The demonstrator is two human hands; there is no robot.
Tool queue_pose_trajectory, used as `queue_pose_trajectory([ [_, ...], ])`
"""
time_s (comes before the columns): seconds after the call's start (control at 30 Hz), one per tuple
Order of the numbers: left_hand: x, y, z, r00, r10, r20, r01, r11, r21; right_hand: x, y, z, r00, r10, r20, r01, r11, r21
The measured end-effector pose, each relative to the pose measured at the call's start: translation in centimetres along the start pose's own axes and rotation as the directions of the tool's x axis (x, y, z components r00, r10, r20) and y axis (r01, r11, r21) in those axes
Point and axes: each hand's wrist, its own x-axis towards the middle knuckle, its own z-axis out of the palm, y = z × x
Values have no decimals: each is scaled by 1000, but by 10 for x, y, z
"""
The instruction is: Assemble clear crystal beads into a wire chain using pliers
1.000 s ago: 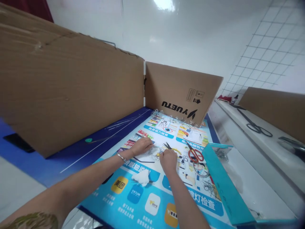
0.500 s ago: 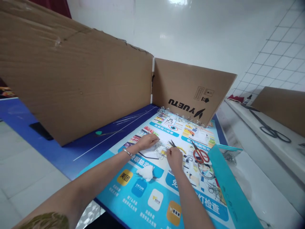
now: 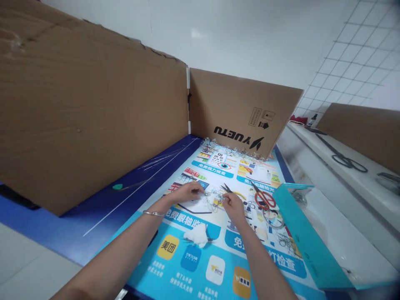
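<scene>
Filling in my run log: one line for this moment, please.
left hand: at wiry tangle | right hand: at wiry tangle | yellow-handled tool, red-handled scissors: near right hand

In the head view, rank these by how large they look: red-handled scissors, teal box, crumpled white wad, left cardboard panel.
1. Left cardboard panel
2. Teal box
Red-handled scissors and crumpled white wad: too alike to rank.

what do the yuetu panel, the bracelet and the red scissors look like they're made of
YUETU panel: matte brown cardboard, by its colour and carton-style print.
Bracelet: likely polished metal, silvery with bright glints.
Red scissors: dark blades, probably steel; evenly coloured handles, perhaps plastic.
</scene>
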Motion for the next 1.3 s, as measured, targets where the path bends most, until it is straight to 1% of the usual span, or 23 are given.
queue_pose_trajectory([
  [0.07,0,2,0,998,45,36,-44,999,-31,1,-4,1,1000,-6,16,6,1000,-3],
  [0.27,5,11,7,987,137,85,-131,989,-68,3,-15,1,997,-40,61,43,998,-41],
  [0.47,4,25,2,969,194,149,-190,981,-43,3,-17,2,995,-53,86,59,996,-70],
  [0.67,5,39,0,969,198,146,-200,980,-6,4,-14,3,990,-68,127,79,994,-81],
  [0.83,9,36,7,964,198,181,-203,979,12,4,-16,1,978,-103,182,118,990,-75],
  [0.9,10,34,13,967,173,187,-182,983,35,3,-17,-1,975,-108,194,124,989,-75],
  [0.97,11,33,19,975,143,171,-156,986,66,3,-18,-1,974,-107,201,123,990,-71],
  [1.03,12,33,24,981,124,150,-138,987,88,2,-19,-1,975,-97,199,111,992,-63],
  [1.13,14,33,29,981,126,147,-141,986,94,2,-19,1,981,-70,181,79,996,-41],
  [1.3,13,31,30,979,140,145,-156,982,109,4,-16,1,989,-33,145,29,999,29],
])
